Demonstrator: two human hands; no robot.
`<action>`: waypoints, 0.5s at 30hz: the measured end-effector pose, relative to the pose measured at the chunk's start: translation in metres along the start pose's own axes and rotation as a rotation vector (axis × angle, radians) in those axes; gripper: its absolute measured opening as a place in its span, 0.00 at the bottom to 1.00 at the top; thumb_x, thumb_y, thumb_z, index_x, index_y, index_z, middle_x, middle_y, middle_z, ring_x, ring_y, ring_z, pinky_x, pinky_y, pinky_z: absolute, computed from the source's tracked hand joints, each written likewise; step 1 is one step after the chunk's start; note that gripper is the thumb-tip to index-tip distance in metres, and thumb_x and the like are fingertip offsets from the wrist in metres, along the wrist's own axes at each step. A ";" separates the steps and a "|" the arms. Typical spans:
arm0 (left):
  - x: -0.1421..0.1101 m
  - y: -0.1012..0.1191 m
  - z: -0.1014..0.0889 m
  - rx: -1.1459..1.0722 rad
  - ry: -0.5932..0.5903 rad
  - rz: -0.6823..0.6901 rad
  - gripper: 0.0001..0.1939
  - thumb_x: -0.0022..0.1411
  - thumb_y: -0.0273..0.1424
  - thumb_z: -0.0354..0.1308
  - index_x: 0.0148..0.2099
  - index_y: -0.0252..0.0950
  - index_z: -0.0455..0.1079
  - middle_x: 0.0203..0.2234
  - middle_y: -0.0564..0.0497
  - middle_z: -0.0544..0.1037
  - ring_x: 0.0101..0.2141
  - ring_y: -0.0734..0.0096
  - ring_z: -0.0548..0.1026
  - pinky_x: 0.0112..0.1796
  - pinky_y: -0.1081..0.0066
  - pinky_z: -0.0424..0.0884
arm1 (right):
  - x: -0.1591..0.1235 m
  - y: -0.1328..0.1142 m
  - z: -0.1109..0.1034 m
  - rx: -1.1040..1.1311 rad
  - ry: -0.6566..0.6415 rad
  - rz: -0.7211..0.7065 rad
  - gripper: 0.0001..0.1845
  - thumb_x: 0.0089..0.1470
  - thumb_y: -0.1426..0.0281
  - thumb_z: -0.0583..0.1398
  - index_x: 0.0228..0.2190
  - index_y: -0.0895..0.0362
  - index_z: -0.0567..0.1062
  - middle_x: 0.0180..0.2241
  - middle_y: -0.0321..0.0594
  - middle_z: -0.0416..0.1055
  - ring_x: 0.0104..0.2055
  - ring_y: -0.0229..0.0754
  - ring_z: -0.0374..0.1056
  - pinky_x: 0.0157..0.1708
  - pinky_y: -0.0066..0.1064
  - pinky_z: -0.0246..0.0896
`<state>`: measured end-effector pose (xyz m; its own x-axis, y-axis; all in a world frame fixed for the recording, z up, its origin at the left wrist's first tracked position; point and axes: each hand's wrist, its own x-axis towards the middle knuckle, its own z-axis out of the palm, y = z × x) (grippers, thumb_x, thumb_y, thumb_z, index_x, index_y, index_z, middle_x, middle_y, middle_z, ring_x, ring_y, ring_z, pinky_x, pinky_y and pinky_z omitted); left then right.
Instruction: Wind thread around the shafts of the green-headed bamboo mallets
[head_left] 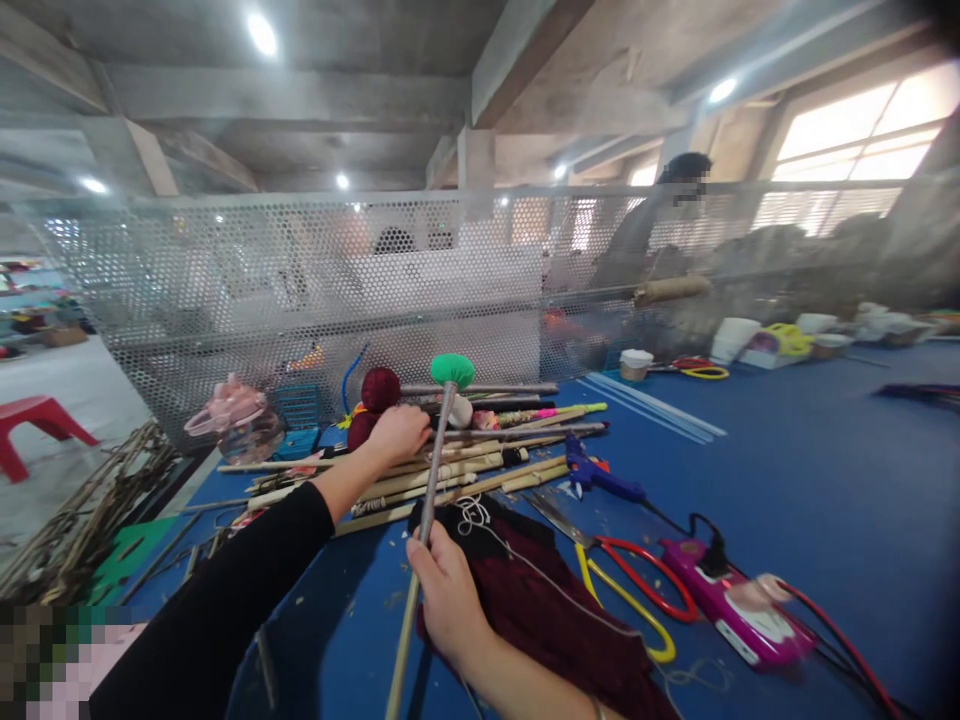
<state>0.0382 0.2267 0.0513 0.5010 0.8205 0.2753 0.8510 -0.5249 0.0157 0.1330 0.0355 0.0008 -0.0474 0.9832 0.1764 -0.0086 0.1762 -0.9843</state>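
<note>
My right hand [450, 595] is wrapped round a long wooden stick [433, 490], which slants upward. A rounded green head [452, 371] caps its far end. Over the back of the stick pile, my left hand [401, 437] is closed, its fingertips partly hidden, so what they grip does not show. Beside it lies a maroon ball [381, 389], with a second maroon one partly behind the hand. Under both hands spread several sticks [465, 465], some with cloth-wrapped ends. Dark maroon and black cloth [540, 600] lies under my right hand, a loose white string [474, 513] on it.
On the blue table [840, 480] are scissors [637, 575] with red and yellow handles, a blue glue gun [600, 470] and a magenta power strip [735, 605] with cords. A pink-lidded jug [244, 425] stands left. Behind rises a perforated screen [315, 280], with a person [637, 235] beyond.
</note>
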 end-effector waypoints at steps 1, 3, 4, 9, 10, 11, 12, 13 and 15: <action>-0.001 0.001 0.006 -0.007 -0.056 0.021 0.12 0.56 0.36 0.48 0.39 0.36 0.67 0.38 0.42 0.70 0.44 0.58 0.66 0.46 0.62 0.57 | 0.000 -0.001 0.000 0.001 -0.003 0.002 0.10 0.52 0.64 0.51 0.27 0.58 0.64 0.22 0.32 0.57 0.25 0.34 0.51 0.25 0.24 0.47; -0.002 -0.001 0.017 -0.023 -0.108 -0.017 0.11 0.57 0.35 0.48 0.39 0.37 0.67 0.36 0.42 0.71 0.42 0.59 0.69 0.44 0.62 0.59 | 0.000 -0.001 0.000 0.003 -0.007 0.003 0.10 0.52 0.65 0.51 0.27 0.58 0.64 0.21 0.32 0.57 0.24 0.34 0.51 0.25 0.24 0.47; -0.002 -0.003 0.019 -0.029 -0.118 -0.029 0.10 0.57 0.35 0.49 0.38 0.37 0.67 0.35 0.43 0.71 0.40 0.60 0.70 0.43 0.63 0.60 | 0.000 -0.001 -0.001 0.003 -0.007 0.001 0.10 0.52 0.64 0.51 0.27 0.58 0.64 0.21 0.32 0.57 0.24 0.34 0.51 0.25 0.24 0.47; 0.006 -0.016 0.013 -0.055 -0.022 -0.072 0.15 0.61 0.36 0.42 0.44 0.38 0.65 0.38 0.43 0.70 0.40 0.64 0.70 0.43 0.68 0.61 | 0.000 0.000 -0.001 0.001 -0.018 -0.005 0.10 0.52 0.64 0.51 0.28 0.58 0.65 0.22 0.33 0.57 0.25 0.34 0.51 0.25 0.24 0.47; 0.008 -0.017 0.011 -0.058 0.007 -0.083 0.16 0.61 0.36 0.41 0.45 0.38 0.65 0.39 0.43 0.70 0.40 0.65 0.70 0.43 0.68 0.61 | 0.000 0.000 -0.001 0.006 -0.031 -0.006 0.10 0.52 0.64 0.51 0.28 0.58 0.65 0.22 0.32 0.57 0.25 0.34 0.51 0.25 0.24 0.47; 0.010 -0.017 0.009 -0.062 0.026 -0.093 0.16 0.61 0.36 0.40 0.45 0.37 0.65 0.39 0.43 0.70 0.40 0.65 0.69 0.43 0.69 0.61 | 0.000 0.000 -0.001 0.012 -0.043 -0.008 0.11 0.52 0.64 0.50 0.28 0.58 0.65 0.22 0.32 0.57 0.25 0.34 0.51 0.25 0.24 0.47; 0.012 -0.016 0.009 -0.059 0.019 -0.101 0.16 0.61 0.36 0.41 0.44 0.37 0.66 0.38 0.44 0.70 0.40 0.66 0.70 0.43 0.69 0.61 | 0.000 0.000 -0.001 0.019 -0.050 -0.009 0.11 0.52 0.63 0.51 0.28 0.58 0.65 0.22 0.32 0.56 0.25 0.34 0.51 0.25 0.24 0.47; 0.015 -0.014 0.010 -0.057 0.004 -0.109 0.15 0.60 0.36 0.43 0.42 0.37 0.67 0.36 0.45 0.71 0.39 0.66 0.70 0.42 0.69 0.62 | 0.000 0.001 -0.001 0.021 -0.049 -0.009 0.11 0.52 0.63 0.51 0.27 0.58 0.64 0.22 0.32 0.56 0.25 0.34 0.51 0.26 0.24 0.47; 0.021 -0.010 0.014 -0.052 -0.003 -0.141 0.14 0.60 0.35 0.44 0.40 0.36 0.68 0.36 0.45 0.70 0.38 0.66 0.70 0.41 0.69 0.62 | 0.000 0.003 -0.001 0.019 -0.033 -0.002 0.11 0.52 0.63 0.51 0.27 0.58 0.64 0.22 0.32 0.56 0.25 0.34 0.51 0.26 0.25 0.48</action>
<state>0.0421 0.2526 0.0438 0.3779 0.8874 0.2640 0.9037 -0.4156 0.1034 0.1337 0.0362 -0.0022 -0.0798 0.9807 0.1783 -0.0278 0.1766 -0.9839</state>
